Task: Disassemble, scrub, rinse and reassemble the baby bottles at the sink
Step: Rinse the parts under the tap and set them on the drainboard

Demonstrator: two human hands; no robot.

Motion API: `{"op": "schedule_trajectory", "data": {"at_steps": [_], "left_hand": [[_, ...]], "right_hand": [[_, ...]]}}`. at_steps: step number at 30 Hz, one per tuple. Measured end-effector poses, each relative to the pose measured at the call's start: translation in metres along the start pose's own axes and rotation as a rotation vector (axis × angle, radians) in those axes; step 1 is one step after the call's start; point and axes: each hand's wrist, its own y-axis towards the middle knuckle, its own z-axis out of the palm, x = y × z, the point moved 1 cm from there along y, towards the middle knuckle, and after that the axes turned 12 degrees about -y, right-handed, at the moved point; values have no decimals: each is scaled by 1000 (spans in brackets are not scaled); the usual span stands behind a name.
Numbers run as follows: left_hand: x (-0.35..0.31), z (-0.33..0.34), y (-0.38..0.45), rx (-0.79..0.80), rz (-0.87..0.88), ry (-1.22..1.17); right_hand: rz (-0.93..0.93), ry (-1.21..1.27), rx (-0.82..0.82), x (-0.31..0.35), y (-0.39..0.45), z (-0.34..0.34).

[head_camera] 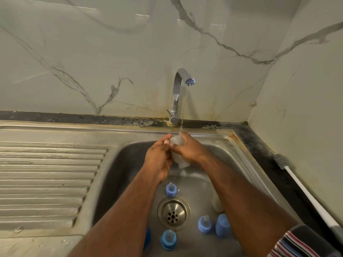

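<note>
While water runs from the tap (183, 78), my left hand (159, 154) and right hand (187, 147) both clasp 1 clear bottle (178, 145) under the stream. It looks light, stiff and slippery when wet, so gripping its middle seems safest. 3 blue teat rings (171, 190) and a blue cap (222, 228) crowd the drain (173, 212); a brush (297, 180) lies well apart on the counter.

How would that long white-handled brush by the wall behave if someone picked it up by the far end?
The bottle brush would probably feel light, since its white handle is thin. The handle looks straight and stiff, while the grey bristled head likely flexes. Lying flat on the dark counter beside the sink, it seems unlikely to roll far.
</note>
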Motion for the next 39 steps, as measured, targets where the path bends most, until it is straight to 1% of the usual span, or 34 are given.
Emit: {"op": "schedule_trajectory", "data": {"at_steps": [2, 4, 6, 8, 10, 12, 14, 16, 19, 23, 26, 29, 31, 33, 34, 37, 38, 39], "left_hand": [[2, 4, -1, 22, -7, -28], [3, 6, -1, 42, 1, 2], [2, 5, -1, 71, 24, 55], [0, 4, -1, 115, 64, 134], [2, 2, 2, 113, 91, 200], [8, -2, 6, 94, 87, 254], [12, -3, 6, 92, 100, 360], [13, -1, 4, 81, 145, 456], [14, 2, 3, 97, 191, 445], [11, 1, 3, 141, 238, 436], [10, -1, 2, 106, 314, 532], [13, -4, 5, 78, 360, 676], [14, -3, 5, 42, 391, 689], [11, 1, 3, 31, 416, 640], [9, 4, 1, 26, 395, 567], [2, 8, -3, -1, 171, 104], [1, 7, -2, -3, 112, -12], [1, 7, -2, 8, 81, -53]], "right_hand": [[17, 129, -108, 5, 4, 11], [66, 167, -230, 12, 12, 17], [87, 248, -272, 17, 18, 21], [87, 378, -285, 20, 23, 24], [106, 472, -284, 16, 23, 23], [130, 520, -265, 9, 19, 20], [117, 561, -243, 3, 15, 15], [65, 516, -255, 1, 12, 10], [15, 559, -266, 3, 13, 7], [-47, 721, -196, 4, 15, 15], [-42, 687, -159, 0, 10, 15], [-5, 521, -178, -3, 5, 2], [-4, 452, -194, -2, 3, -5], [-29, 465, -246, 0, 2, -5], [-36, 490, -282, 1, 1, -3], [-60, 609, -348, -5, -2, 7], [-63, 660, -343, -6, -5, 10], [-67, 690, -330, -8, -4, 13]]}}
